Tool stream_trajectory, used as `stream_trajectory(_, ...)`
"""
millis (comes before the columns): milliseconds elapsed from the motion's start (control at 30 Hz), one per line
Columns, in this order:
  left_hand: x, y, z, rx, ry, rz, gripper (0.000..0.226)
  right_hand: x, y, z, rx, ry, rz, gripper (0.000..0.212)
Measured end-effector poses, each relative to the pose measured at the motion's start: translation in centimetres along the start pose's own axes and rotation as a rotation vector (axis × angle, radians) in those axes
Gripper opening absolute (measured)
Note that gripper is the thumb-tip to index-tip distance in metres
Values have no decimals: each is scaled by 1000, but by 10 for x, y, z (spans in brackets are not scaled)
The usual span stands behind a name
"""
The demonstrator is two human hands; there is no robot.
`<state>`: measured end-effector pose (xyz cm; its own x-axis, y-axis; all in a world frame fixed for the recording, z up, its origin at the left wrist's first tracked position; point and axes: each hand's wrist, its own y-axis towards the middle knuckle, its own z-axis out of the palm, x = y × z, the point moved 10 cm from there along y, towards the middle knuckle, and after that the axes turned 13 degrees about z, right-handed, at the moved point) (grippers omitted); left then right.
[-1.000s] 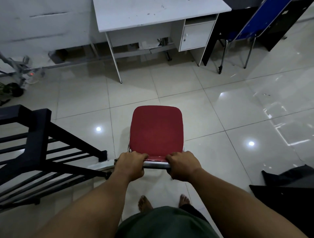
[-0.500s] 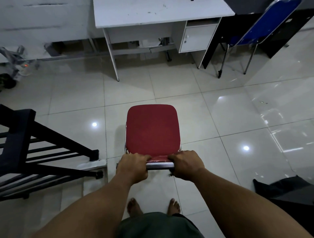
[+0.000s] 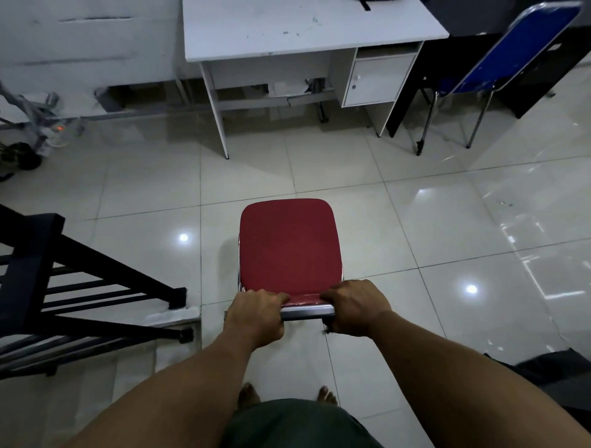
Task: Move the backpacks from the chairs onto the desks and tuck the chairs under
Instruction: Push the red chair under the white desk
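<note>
A red padded chair (image 3: 289,246) with a chrome frame stands on the tiled floor in front of me, its seat bare. My left hand (image 3: 256,315) and my right hand (image 3: 355,307) both grip the top of its backrest, one at each end. Straight ahead stands a white desk (image 3: 303,32) with a small cabinet at its right side. A strip of something black (image 3: 372,2) shows at the desk's far edge, mostly cut off by the frame. A blue chair (image 3: 499,57) stands to the right of the desk, pushed against a black desk.
A black metal stair railing (image 3: 64,287) runs along my left. Dark fabric (image 3: 556,371) lies on the floor at my lower right. Cables and a small stand (image 3: 38,124) sit at the far left by the wall. Glossy floor tiles lie between the chair and the white desk.
I have walked forward with the red chair in both hands. The white desk is nearer, and the railing has slid back to my left.
</note>
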<state>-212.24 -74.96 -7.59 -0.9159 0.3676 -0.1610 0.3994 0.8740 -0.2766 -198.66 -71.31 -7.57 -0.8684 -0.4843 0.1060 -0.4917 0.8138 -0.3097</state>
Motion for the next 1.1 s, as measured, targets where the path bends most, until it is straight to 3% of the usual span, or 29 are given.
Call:
stream_trajectory(467, 30, 34, -23, -14, 33, -56, 47, -10, 42, -19, -68, 3, -37, 29)
stream_trajectory(1100, 41, 87, -40, -53, 16, -71, 44, -50, 94, -38, -87, -36, -75, 32)
